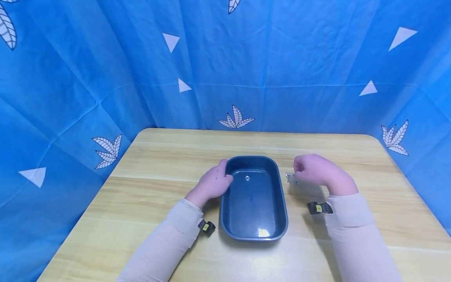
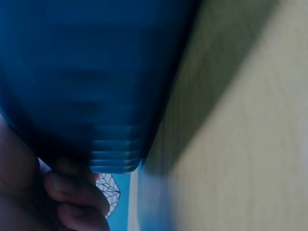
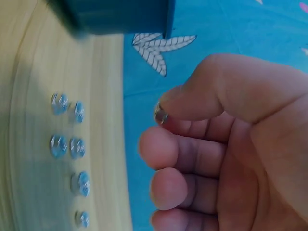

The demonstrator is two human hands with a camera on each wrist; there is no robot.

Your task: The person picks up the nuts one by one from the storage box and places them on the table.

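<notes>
A deep blue-grey plastic tray (image 1: 251, 207) rests on the table with a small shiny metal nut (image 1: 247, 178) on its floor, toward the far end. My left hand (image 1: 213, 182) grips the tray's left rim near the far corner; its curled fingers (image 2: 72, 187) show against the ribbed outer wall. To the right of the tray, my right hand (image 1: 318, 172) is raised over the tabletop. Between thumb and forefinger it pinches another small nut (image 3: 161, 114), the other fingers bent loosely. Several more nuts (image 3: 58, 146) lie on the wood beside that hand, partly hidden by it in the head view.
The light wooden table (image 1: 169, 156) ends at a blue curtain (image 1: 225, 58) printed with leaves and white triangles, which rises behind and at both sides. Black straps with camera units (image 1: 318, 208) sit on both sleeved wrists.
</notes>
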